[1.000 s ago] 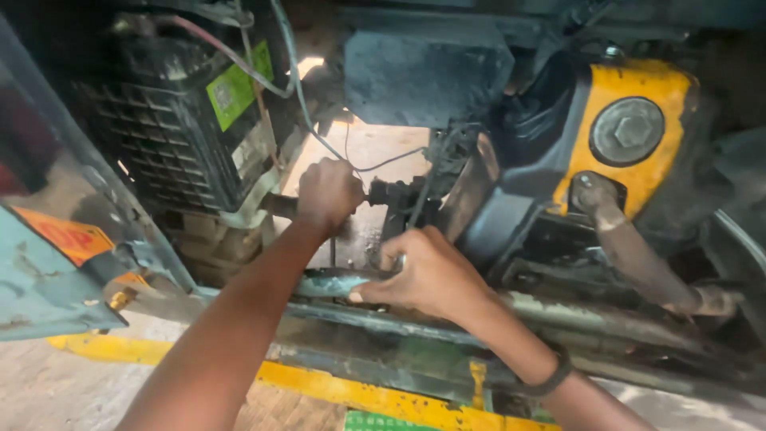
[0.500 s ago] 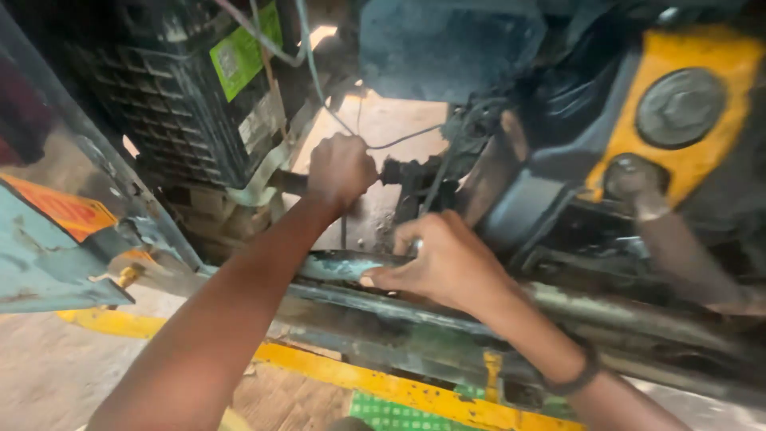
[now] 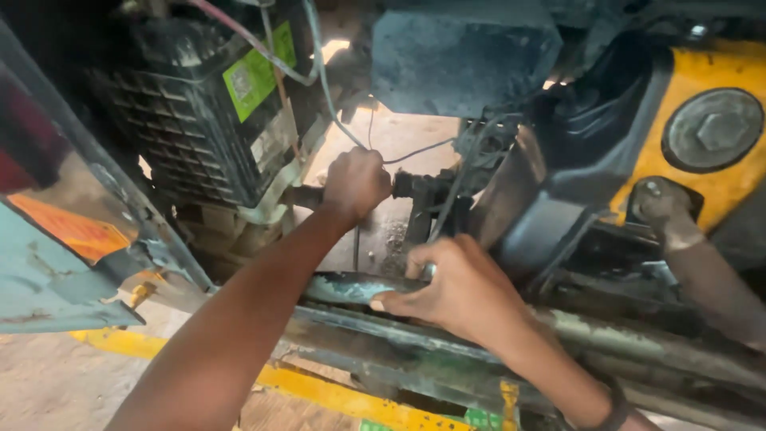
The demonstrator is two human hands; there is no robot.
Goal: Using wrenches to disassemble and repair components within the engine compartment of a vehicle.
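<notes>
Vehicle underside viewed from above; grimy frame rail [image 3: 447, 351] seen running across lower view, yellow painted strip [image 3: 335, 395] below it. Left hand [image 3: 357, 185] observed with fingers clamped on dark rod [image 3: 307, 195] between black battery [image 3: 199, 120] and engine block. Right hand [image 3: 459, 291] rested on rail, fingers curled together near small metal part; grip not discernible. Yellow housing [image 3: 678, 160] noted at right. Sandy ground [image 3: 399, 132] visible through gap.

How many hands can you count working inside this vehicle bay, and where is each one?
2. The left hand is closed around a dark bar beside the black battery. The right hand rests on the grimy frame rail below. Others may be hidden out of view.
</notes>
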